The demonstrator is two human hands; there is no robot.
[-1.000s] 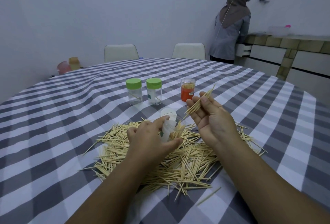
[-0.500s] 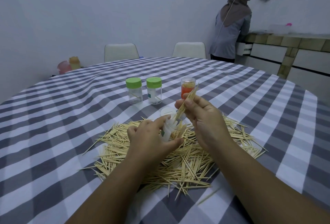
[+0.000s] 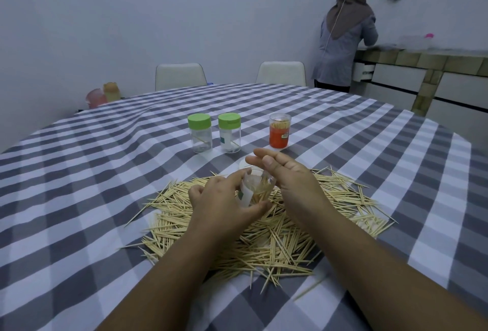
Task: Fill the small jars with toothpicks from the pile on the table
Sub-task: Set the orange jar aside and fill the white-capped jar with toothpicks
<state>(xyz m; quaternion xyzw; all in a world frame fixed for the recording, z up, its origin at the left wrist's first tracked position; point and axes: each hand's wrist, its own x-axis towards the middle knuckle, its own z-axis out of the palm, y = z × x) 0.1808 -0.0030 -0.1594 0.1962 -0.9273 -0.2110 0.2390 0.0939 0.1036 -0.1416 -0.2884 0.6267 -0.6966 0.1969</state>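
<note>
Here the left hand (image 3: 224,204) grips a clear open jar (image 3: 257,189), hiding its base; toothpicks (image 3: 262,190) blur inside. Just above, the right hand (image 3: 287,180) hovers slack and empty.

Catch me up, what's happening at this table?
A person is filling small jars with toothpicks. The left hand grips an open jar, tilted over the pile, with toothpicks already inside. The right hand hovers at the jar's mouth, fingers relaxed and empty. Behind stand two green-lidded jars, each with barely a pick or two inside, and an orange-labelled jar that looks full. Most of the pile remains on the table.
</note>
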